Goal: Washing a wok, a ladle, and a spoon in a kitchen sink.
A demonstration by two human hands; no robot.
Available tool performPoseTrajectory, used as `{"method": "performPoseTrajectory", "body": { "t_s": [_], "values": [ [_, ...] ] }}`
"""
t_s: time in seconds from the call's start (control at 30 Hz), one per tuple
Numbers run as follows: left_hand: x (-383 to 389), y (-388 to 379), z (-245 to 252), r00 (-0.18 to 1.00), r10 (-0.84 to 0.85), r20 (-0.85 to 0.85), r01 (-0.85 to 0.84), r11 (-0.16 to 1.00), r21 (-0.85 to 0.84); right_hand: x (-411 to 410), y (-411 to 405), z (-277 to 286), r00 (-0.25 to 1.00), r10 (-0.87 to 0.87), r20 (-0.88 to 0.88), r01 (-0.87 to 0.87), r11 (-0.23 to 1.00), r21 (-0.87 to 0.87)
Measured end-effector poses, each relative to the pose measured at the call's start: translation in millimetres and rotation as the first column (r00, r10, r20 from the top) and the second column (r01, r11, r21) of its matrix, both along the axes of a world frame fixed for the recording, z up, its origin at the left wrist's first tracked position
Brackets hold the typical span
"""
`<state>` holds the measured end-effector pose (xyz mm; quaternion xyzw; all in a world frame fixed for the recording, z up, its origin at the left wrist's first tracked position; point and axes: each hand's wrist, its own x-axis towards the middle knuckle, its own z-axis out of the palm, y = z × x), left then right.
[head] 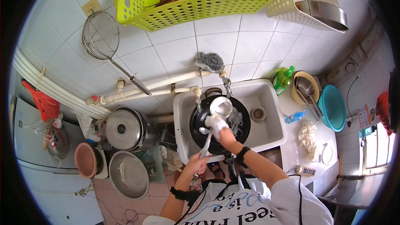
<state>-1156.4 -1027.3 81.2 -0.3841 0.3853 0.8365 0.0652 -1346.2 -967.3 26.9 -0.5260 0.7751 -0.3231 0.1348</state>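
A black wok (194,122) sits in the left part of a light sink (272,122), its long handle pointing toward me. My left hand (197,164) grips the handle end of a metal ladle at the sink's front edge. The ladle's round bowl (222,107) hangs over the wok, wet and whitish inside. White suds cover much of my right hand (222,132), which closes around the ladle near its bowl; whether it also holds a cloth is hidden. Beside my right hand is a small shiny spoon-like piece (204,130). Greyish foam or mesh (236,122) lies in the wok.
Taps (227,88) and pipes run behind the sink, with a steel-wool scourer (211,62) on them. Right stand a green soap bottle (282,79), a beige bowl (306,78) and a teal basin (332,107). A lidded pot (123,129) and metal basin (129,175) stand left.
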Motion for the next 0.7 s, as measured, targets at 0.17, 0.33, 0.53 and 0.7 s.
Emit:
{"method": "performPoseTrajectory", "body": {
  "t_s": [0.17, 0.33, 0.53, 0.7],
  "values": [
    [1.6, 3.2, 1.1, 0.998, 0.052, -0.019, -0.047, 0.975, 0.217, 14.2, 11.5, 9.9, 0.991, 0.104, 0.084, -0.117, 0.979, 0.17],
    [25.0, -3.6, -52.6, 0.977, 0.086, -0.196, 0.021, 0.874, 0.486, 47.0, 32.9, 5.8, 0.91, 0.41, 0.061, -0.372, 0.873, -0.315],
    [15.2, 6.5, -15.5, 0.99, 0.004, -0.139, 0.063, 0.879, 0.473, -13.3, 12.1, 0.1, 0.958, 0.168, -0.231, -0.064, 0.915, 0.399],
    [12.5, 8.6, -11.0, 0.994, 0.013, -0.113, 0.033, 0.919, 0.393, 17.8, 15.0, 2.3, 0.975, 0.169, -0.145, -0.119, 0.945, 0.306]
  ]
}}
